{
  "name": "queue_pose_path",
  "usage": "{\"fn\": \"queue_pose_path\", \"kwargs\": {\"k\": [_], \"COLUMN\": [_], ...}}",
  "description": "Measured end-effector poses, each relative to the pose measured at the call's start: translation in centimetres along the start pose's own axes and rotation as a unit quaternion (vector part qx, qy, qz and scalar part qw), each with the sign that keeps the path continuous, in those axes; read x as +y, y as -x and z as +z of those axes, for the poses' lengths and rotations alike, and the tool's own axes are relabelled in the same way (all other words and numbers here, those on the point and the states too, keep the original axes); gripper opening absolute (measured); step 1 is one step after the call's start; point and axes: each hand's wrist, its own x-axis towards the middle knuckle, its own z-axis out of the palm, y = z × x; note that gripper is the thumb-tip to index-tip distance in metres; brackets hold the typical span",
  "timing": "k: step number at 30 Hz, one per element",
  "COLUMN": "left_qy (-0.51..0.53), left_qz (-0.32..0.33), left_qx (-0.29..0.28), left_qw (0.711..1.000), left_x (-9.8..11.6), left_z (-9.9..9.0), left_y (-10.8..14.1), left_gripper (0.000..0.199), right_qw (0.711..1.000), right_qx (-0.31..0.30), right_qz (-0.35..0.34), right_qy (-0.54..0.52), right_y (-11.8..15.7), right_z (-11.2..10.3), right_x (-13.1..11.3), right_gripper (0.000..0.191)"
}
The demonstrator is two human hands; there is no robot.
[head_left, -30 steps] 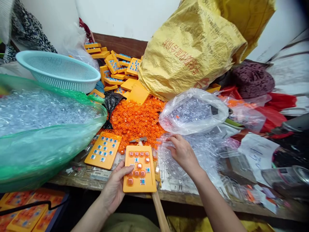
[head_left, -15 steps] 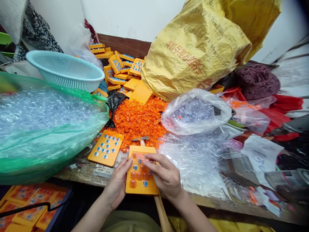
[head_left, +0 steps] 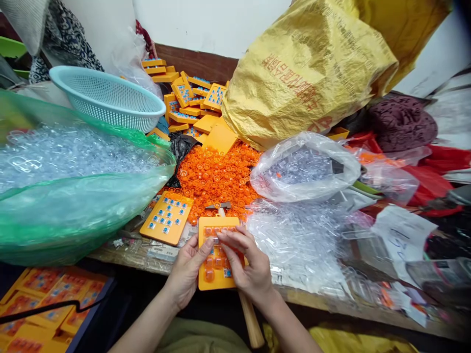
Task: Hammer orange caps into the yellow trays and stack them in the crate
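A yellow-orange plastic panel [head_left: 218,283] with blue-centred white switches and translucent orange caps is held over the table's front edge. My left hand [head_left: 189,269] grips its left side, the thumb lying on the face near the upper caps. Bent over the right side is my right hand [head_left: 250,267], its fingertips touching the upper rows. Whatever sits beneath those fingertips is hidden. Another panel [head_left: 167,218], with bare switches and no caps, lies to the left. Behind both spreads a heap of loose orange caps [head_left: 217,176]. A wooden-handled hammer [head_left: 250,318] passes under the held panel.
At left bulges a green bag [head_left: 84,206] of clear parts, with a blue basket [head_left: 110,98] behind. A yellow sack [head_left: 305,78] and a white bag [head_left: 272,191] of clear pieces stand right. Stacked panels [head_left: 198,105] sit behind; capped panels [head_left: 47,304] lie lower left.
The view has shifted, so the surroundings appear farther right. My left thumb has moved up and inward over the caps. My right fingers have changed position on the panel, with the thumb now over its face.
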Motion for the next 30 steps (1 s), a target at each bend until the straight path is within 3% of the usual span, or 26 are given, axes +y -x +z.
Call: {"fn": "queue_pose_path", "kwargs": {"k": [6, 9, 12, 17, 22, 25, 28, 30], "left_qy": [-0.003, -0.023, -0.042, -0.077, -0.067, -0.053, -0.038, -0.023], "left_qz": [0.028, 0.037, 0.048, 0.088, 0.078, 0.058, 0.045, 0.022], "left_qx": [0.009, 0.027, 0.051, 0.091, 0.113, 0.112, 0.11, 0.105], "left_qw": [1.0, 0.999, 0.997, 0.989, 0.988, 0.991, 0.992, 0.994], "left_x": [-0.4, -0.7, -1.0, -1.6, -1.7, -1.4, -1.0, -0.6], "left_z": [0.1, 0.3, 0.3, 0.5, 0.8, 1.0, 1.2, 1.3], "left_y": [0.2, 0.3, 0.5, 0.6, 0.7, 0.8, 0.7, 0.7], "left_gripper": [0.04, 0.04, 0.045, 0.047, 0.05, 0.047, 0.046, 0.047], "right_qw": [0.998, 0.991, 0.969, 0.927, 0.922, 0.933, 0.934, 0.917], "right_qx": [0.002, 0.039, 0.063, 0.013, 0.004, -0.022, 0.023, 0.052], "right_qz": [0.032, 0.113, 0.217, 0.327, 0.355, 0.35, 0.348, 0.345], "right_qy": [-0.045, -0.067, -0.1, -0.185, -0.153, -0.079, 0.079, 0.195], "right_y": [0.8, 1.1, 0.8, 0.1, 0.0, -2.9, -8.7, -12.6], "right_z": [0.4, 0.5, 0.5, 0.6, 0.6, -1.7, -6.1, -9.1], "right_x": [0.2, -0.1, -0.2, -0.8, -1.4, 0.8, 5.8, 9.7], "right_gripper": [0.049, 0.043, 0.052, 0.054, 0.058, 0.05, 0.04, 0.032]}}
